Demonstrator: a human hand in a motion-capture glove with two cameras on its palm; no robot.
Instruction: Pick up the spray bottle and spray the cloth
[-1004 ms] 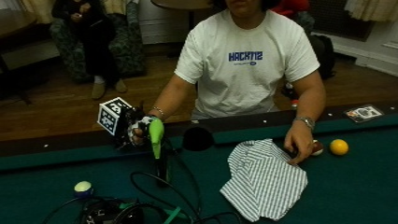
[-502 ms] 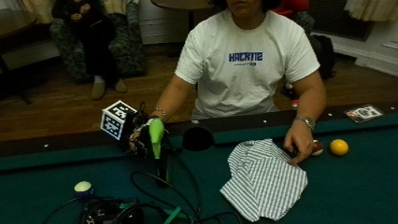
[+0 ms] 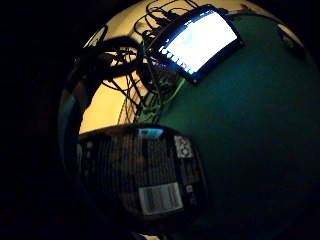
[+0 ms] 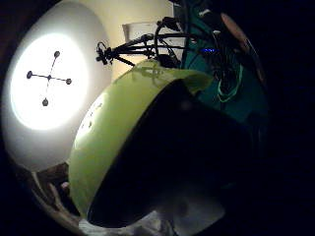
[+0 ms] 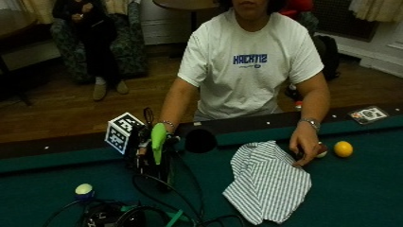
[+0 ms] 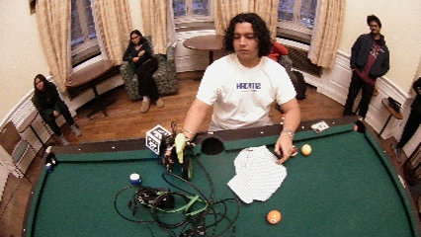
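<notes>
The spray bottle [image 5: 158,142] has a lime-green trigger head and a dark body, and stands upright near the table's far rail, left of the pocket. My gloved right hand [image 5: 144,147] grips it around the neck. In the thumb side palm view the green head [image 4: 118,132] fills the picture. The little finger side palm view shows the dark labelled body [image 3: 145,185] with a barcode. The striped cloth [image 5: 267,182] lies crumpled on the green felt to the right, well apart from the bottle. The bare left hand [image 5: 305,144] rests on the cloth's far edge.
A corner pocket [image 5: 200,140] opens just right of the bottle. A yellow ball [image 5: 343,149] and a red-and-white ball [image 5: 322,151] lie by the bare hand. An orange ball [image 6: 273,216] sits nearer the front. Tangled cables [image 6: 178,210], a lit screen [image 3: 200,40] and a small ball [image 5: 83,190] lie at the left.
My gloved hand and the bottle have dipped slightly toward the table. The cloth and the bare hand have stayed where they were.
</notes>
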